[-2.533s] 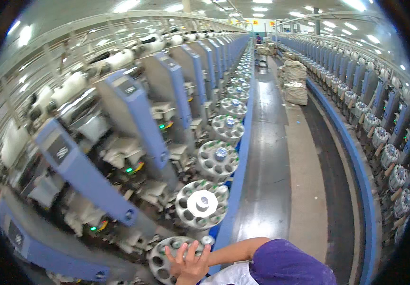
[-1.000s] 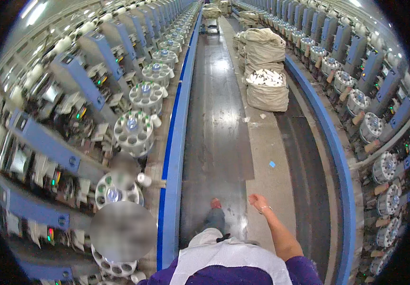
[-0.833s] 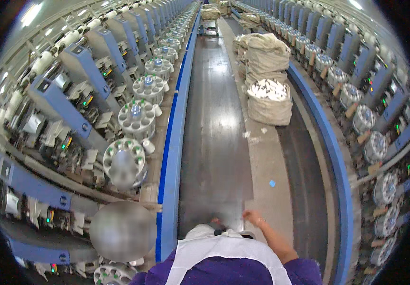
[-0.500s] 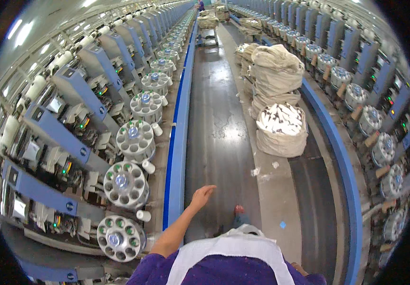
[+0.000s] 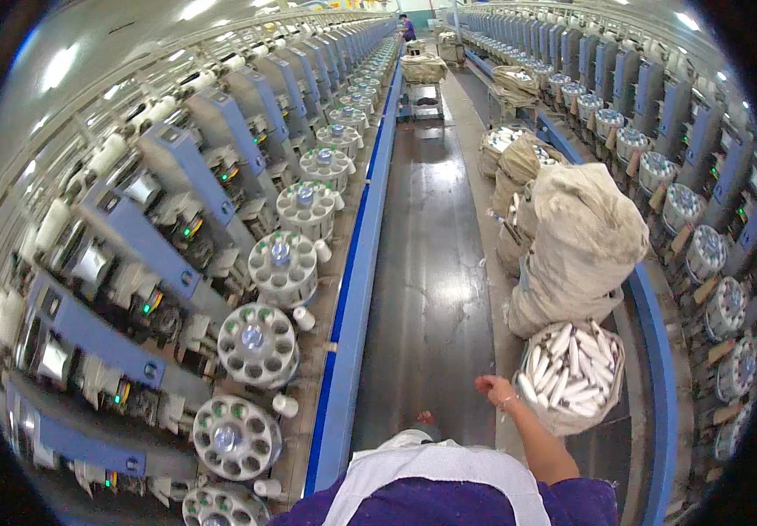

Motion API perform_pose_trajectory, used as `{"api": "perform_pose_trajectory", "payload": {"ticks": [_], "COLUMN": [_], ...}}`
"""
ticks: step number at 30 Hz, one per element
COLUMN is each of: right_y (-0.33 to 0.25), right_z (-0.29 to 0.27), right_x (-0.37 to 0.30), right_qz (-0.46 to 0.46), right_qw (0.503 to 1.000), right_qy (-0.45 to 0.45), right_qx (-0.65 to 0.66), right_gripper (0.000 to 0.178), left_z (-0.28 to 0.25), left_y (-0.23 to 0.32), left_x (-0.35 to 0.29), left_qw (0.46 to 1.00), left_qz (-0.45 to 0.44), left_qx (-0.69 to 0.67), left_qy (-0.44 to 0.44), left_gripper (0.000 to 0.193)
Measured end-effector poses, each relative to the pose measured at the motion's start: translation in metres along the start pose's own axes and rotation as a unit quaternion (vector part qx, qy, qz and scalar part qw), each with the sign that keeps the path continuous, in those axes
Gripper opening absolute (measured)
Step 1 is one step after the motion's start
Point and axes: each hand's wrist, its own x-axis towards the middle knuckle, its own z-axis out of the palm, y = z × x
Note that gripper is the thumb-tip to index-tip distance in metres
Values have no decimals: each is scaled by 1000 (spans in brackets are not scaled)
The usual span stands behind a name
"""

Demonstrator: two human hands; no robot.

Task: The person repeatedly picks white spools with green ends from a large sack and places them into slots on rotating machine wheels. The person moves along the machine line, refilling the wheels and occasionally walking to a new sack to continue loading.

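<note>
My right hand (image 5: 497, 390) hangs over the walkway beside an open cloth sack (image 5: 564, 424). Its fingers point inward, loosely stretched, and nothing shows in them. A small gap separates the hand from the sack. White yarn bobbins (image 5: 576, 366), some with dark ends, fill the sack and lie heaped at its mouth. Directly behind it stands a tall, bulging beige sack (image 5: 582, 237). My left hand is out of view.
Winding machines with round bobbin magazines (image 5: 255, 346) line the left, behind a blue rail (image 5: 356, 307). A similar row (image 5: 709, 252) runs along the right. More sacks (image 5: 510, 167) and a loaded cart (image 5: 422, 72) stand ahead; a person (image 5: 407, 28) is far off.
I have moved forward along the aisle, and the sacks are closer on my right. My left hand has dropped out of view; my right hand has swung forward into view.
</note>
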Motion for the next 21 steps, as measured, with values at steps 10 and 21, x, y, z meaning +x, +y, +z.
{"api": "perform_pose_trajectory", "payload": {"ticks": [10,21], "right_y": [165,76], "right_z": [-139,-340], "right_x": [58,762], "right_qz": [237,-68], "right_qw": [936,927], "right_qy": [-149,-87], "right_qx": [-214,-359], "right_gripper": [27,25], "left_z": [-567,-690], "left_y": [431,469], "left_x": [292,428], "left_qw": [865,981], "left_qz": [354,167], "left_qx": [-165,46], "left_qy": [315,83], "left_gripper": [33,33]}}
